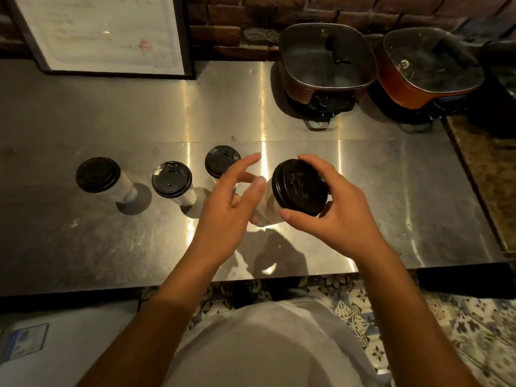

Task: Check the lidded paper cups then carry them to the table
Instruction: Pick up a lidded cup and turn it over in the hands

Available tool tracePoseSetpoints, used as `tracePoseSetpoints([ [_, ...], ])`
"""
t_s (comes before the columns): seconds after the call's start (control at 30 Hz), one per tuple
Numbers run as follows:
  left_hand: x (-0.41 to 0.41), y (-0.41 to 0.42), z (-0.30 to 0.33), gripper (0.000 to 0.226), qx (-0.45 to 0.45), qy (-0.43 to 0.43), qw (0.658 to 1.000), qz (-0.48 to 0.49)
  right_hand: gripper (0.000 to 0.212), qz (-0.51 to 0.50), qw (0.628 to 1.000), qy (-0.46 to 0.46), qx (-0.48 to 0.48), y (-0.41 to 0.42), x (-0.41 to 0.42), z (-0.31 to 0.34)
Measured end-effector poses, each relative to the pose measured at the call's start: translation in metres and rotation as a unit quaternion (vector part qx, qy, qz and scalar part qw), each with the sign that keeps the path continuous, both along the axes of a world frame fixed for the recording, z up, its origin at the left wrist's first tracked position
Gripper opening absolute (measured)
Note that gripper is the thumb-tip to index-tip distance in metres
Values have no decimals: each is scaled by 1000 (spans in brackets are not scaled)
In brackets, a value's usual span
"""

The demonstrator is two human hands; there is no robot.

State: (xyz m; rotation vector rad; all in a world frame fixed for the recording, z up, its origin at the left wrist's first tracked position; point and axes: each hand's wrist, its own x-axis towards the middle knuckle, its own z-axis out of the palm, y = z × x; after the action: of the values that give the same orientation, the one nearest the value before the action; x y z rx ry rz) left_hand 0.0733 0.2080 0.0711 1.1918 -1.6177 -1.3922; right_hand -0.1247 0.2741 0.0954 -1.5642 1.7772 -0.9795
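Head view: the right hand curls thumb and fingers round the black lid of a paper cup, held tilted above the steel counter. The left hand hovers just beside it, fingers spread loose, gripping nothing. 3 more lidded cups stand upright in a row to the left.

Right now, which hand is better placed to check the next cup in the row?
Left, probably. The left hand is open and nearest the third cup. The right hand grips the lid of the fourth cup.
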Motion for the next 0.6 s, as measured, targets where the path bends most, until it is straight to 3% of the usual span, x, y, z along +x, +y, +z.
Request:
tracePoseSetpoints([
  [0.13,-25,3,1,49,15,36,997,-64,89,4,999,25,-22,1,-4,-6],
  [0.2,-34,0,-4,47,16,60,997,-46,85,-9,998,-65,-9,3,-14,-10],
  [0.3,-48,-6,-16,45,48,72,996,-19,64,-45,962,-268,7,1,-33,-21],
  [0.47,-92,-25,-34,39,67,50,996,-44,50,-103,949,-298,0,-15,-64,-57],
  [0.6,-135,-46,-49,44,46,-52,994,-90,49,-152,936,-316,11,-30,-94,-88],
])
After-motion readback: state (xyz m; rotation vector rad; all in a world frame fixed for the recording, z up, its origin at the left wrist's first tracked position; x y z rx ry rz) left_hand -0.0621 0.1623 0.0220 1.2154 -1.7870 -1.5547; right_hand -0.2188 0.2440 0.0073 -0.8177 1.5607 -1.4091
